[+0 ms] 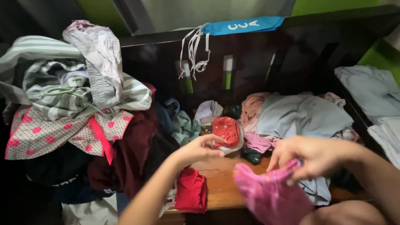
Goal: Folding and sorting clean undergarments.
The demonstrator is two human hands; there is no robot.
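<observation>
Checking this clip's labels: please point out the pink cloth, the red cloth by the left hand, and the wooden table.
pink cloth (268, 196), head view, on its crumpled middle.
red cloth (225, 129), head view, on its front face.
wooden table (221, 183), head view, on a bare patch of the top.

Dark wooden headboard, green wall

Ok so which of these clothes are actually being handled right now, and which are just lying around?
In hand:
- pink garment, gripped by the right hand
- red patterned piece, touched by the left hand

Lying about:
- folded red cloth on the wooden surface
- heap with the pink-dotted cloth
- light blue garment
- blue strap on the rail
</observation>
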